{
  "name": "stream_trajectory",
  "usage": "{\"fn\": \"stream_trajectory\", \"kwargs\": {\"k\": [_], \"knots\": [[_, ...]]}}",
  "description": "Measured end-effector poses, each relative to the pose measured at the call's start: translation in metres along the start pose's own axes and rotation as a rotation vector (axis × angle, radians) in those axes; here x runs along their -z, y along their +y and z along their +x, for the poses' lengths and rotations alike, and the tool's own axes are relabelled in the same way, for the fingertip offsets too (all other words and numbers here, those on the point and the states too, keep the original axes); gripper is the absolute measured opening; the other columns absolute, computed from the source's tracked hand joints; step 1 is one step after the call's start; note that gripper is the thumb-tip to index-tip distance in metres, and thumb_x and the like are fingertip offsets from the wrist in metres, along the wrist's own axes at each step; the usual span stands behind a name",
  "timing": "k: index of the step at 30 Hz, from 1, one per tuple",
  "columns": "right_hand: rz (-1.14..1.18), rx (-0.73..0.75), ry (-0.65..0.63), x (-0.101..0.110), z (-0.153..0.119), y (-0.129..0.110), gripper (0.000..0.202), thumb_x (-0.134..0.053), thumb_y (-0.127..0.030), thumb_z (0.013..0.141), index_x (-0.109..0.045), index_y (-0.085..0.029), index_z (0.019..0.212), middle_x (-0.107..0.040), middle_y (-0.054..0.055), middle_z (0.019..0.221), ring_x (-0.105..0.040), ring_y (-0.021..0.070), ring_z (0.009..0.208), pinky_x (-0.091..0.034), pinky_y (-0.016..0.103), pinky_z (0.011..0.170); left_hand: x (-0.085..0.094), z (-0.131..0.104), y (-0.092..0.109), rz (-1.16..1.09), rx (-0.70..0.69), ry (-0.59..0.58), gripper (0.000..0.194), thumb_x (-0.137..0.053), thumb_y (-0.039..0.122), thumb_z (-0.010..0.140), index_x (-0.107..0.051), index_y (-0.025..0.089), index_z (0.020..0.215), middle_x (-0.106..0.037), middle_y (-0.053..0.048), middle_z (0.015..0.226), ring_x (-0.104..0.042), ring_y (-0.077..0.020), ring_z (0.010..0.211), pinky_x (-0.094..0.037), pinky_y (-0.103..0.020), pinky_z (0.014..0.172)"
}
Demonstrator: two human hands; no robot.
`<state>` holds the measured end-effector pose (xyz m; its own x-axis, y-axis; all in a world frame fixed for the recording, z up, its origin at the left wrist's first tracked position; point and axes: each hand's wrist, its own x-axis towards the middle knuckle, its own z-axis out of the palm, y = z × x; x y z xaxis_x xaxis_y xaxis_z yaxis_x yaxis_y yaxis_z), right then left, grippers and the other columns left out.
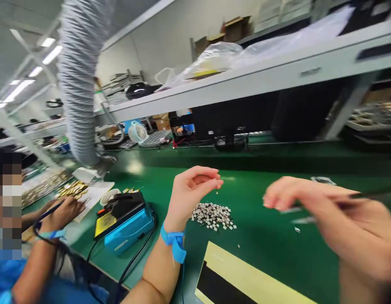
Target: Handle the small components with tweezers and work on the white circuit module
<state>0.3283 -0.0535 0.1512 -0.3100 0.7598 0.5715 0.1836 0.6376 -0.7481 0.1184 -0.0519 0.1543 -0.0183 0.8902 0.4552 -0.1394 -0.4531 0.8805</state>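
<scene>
Head view blurs the right hand [338, 223] and its thin tool [373, 196]

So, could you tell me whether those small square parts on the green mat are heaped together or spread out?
Mostly heaped: the small square parts lie in one loose pile on the green mat, below the left hand, with a few strays nearby.

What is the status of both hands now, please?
Left hand raised, fingers pinched over pile of small chips. Right hand blurred, gripping thin tool. Co-worker's hand far left.

One heap of small chips [213, 216], one blue soldering station [124, 221], one desk fan [137, 132], one grey duct hose [77, 80], two blue wrist straps [174, 244].
</scene>
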Motion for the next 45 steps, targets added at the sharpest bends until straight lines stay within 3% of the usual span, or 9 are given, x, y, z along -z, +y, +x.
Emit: {"fn": "stream_trajectory", "kwargs": {"k": [4,6,11,17,21,24,32,40,45], "knots": [[0.038,-0.032,-0.169,-0.012,0.008,-0.005,0.030,-0.043,-0.036,0.089,-0.060,-0.017,0.072,-0.050,-0.001,0.059,-0.041,0.0085,0.047,-0.033,0.021,0.043,-0.003,0.006,-0.015,-0.034,-0.028,0.015,0.011,-0.067,0.014,0.070,-0.064,0.018,0.080,-0.061,0.001,0.067,-0.062,-0.0092,0.067,-0.051,-0.015,0.063],[0.013,-0.040,-0.102,-0.023,0.013,-0.005,0.022,-0.050,-0.034,0.086,-0.059,-0.017,0.077,-0.043,-0.003,0.053,-0.035,0.0073,0.045,-0.030,0.020,0.043,-0.009,0.006,-0.018,-0.066,-0.031,0.013,0.011,-0.067,0.013,0.070,-0.065,0.018,0.079,-0.061,0.002,0.067,-0.061,-0.0073,0.067,-0.050,-0.012,0.063],[-0.063,-0.039,0.107,-0.035,0.014,-0.003,0.013,-0.064,-0.026,0.076,-0.057,-0.019,0.083,-0.031,-0.007,0.048,-0.037,0.0076,0.048,-0.028,0.018,0.045,-0.022,0.000,-0.017,-0.193,0.035,-0.016,0.006,-0.069,0.014,0.069,-0.064,0.018,0.071,-0.059,0.002,0.070,-0.061,-0.0065,0.068,-0.050,-0.011,0.064],[-0.089,0.004,0.180,-0.030,0.010,-0.006,0.010,-0.058,-0.021,0.079,-0.057,-0.016,0.070,-0.037,-0.005,0.052,-0.028,0.0061,0.045,-0.022,0.020,0.041,-0.030,-0.006,-0.018,-0.215,0.083,-0.088,0.009,-0.070,0.013,0.067,-0.064,0.017,0.070,-0.060,0.002,0.071,-0.059,-0.0060,0.068,-0.050,-0.012,0.065],[-0.039,-0.037,0.130,-0.027,0.011,-0.007,0.010,-0.056,-0.021,0.079,-0.057,-0.016,0.070,-0.036,-0.005,0.049,-0.028,0.0056,0.044,-0.021,0.018,0.039,-0.028,-0.011,-0.017,-0.162,0.105,-0.136,0.015,-0.071,0.013,0.066,-0.064,0.019,0.077,-0.064,0.000,0.075,-0.061,-0.0087,0.071,-0.052,-0.015,0.068],[0.040,-0.083,0.094,-0.024,0.012,-0.007,0.011,-0.056,-0.023,0.079,-0.056,-0.016,0.071,-0.044,-0.004,0.052,-0.034,0.0058,0.045,-0.024,0.018,0.039,-0.027,-0.013,-0.015,-0.129,0.101,-0.165,0.020,-0.072,0.011,0.065,-0.065,0.019,0.082,-0.066,-0.001,0.080,-0.063,-0.0108,0.073,-0.053,-0.016,0.069],[0.193,-0.127,0.030,-0.021,0.014,-0.010,0.012,-0.057,-0.024,0.078,-0.058,-0.014,0.071,-0.051,-0.001,0.055,-0.042,0.0075,0.047,-0.026,0.018,0.040,-0.029,-0.014,-0.012,-0.166,0.040,-0.202,0.019,-0.068,0.008,0.068,-0.066,0.022,0.080,-0.063,0.001,0.081,-0.061,-0.0092,0.076,-0.052,-0.016,0.072],[0.280,-0.065,0.004,-0.021,0.011,-0.010,0.010,-0.057,-0.019,0.077,-0.055,-0.013,0.069,-0.044,-0.004,0.052,-0.033,0.0046,0.044,-0.025,0.016,0.040,-0.026,-0.013,-0.015,-0.187,-0.008,-0.291,0.016,-0.068,0.010,0.069,-0.068,0.024,0.078,-0.060,-0.001,0.079,-0.058,-0.0092,0.075,-0.050,-0.016,0.068],[0.121,-0.022,0.004,-0.016,0.011,-0.010,0.011,-0.054,-0.024,0.082,-0.055,-0.014,0.077,-0.045,-0.004,0.060,-0.038,0.0056,0.051,-0.025,0.017,0.045,-0.029,-0.016,-0.011,-0.094,-0.052,-0.265,0.017,-0.066,0.008,0.069,-0.068,0.022,0.078,-0.056,-0.001,0.076,-0.055,-0.0095,0.072,-0.048,-0.016,0.063]]}}
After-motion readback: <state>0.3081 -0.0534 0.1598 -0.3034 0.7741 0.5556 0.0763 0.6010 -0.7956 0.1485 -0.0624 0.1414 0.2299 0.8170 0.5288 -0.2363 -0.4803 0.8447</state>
